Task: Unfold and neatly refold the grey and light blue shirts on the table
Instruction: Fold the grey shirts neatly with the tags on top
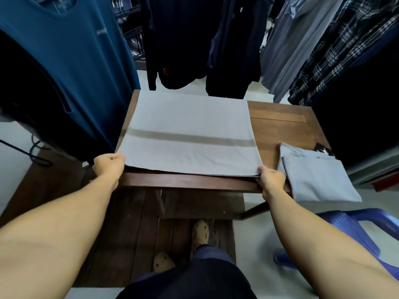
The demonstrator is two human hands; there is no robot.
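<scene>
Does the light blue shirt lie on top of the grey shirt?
No, the light blue shirt lies folded beside the grey shirt, on its right.

Grey shirt (pixel 187 134) with a brown stripe; at its 4 o'clock, light blue shirt (pixel 319 180); brown table (pixel 278 124).

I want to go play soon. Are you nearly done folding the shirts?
Maybe halfway. The light blue shirt lies folded at the table's right end, so it looks done. The grey shirt is in hand: left hand and right hand pinch its near corners. Folding it smaller is left.
</scene>
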